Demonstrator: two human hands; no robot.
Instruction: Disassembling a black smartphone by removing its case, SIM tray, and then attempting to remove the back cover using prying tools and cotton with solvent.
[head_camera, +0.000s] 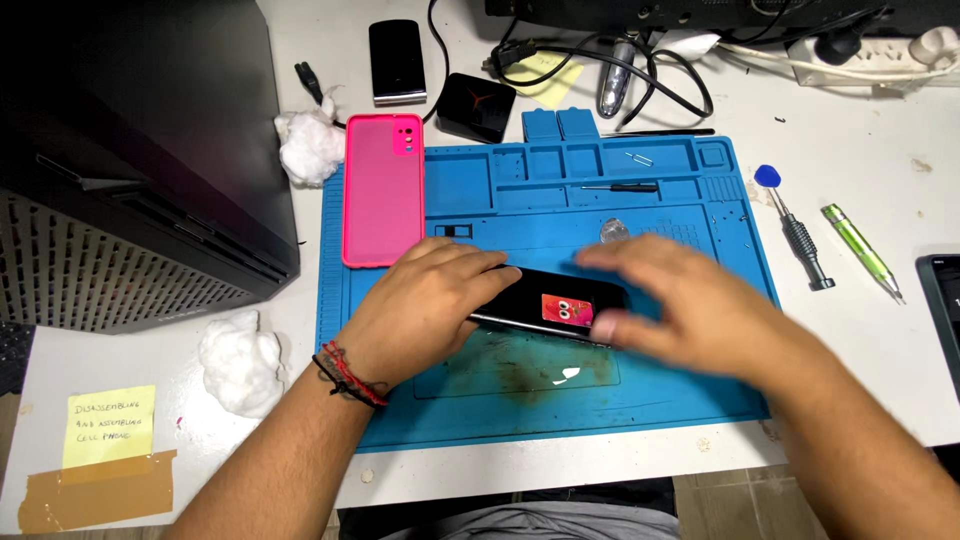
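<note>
The black phone (545, 305) lies long-axis left-right on the blue mat (700, 390), left hand (425, 305) clasping its left end, blurred right hand (680, 310) open over its right end.

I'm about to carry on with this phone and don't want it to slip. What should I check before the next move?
1. Phone lies on the blue mat: ok.
2. Left hand rests on the phone's left end: ok.
3. Right hand grip on the phone: cannot tell, it is blurred.
4. Pink case lies apart from the phone: ok.
5. Screwdrivers lie off the mat, right of it: ok.
</note>
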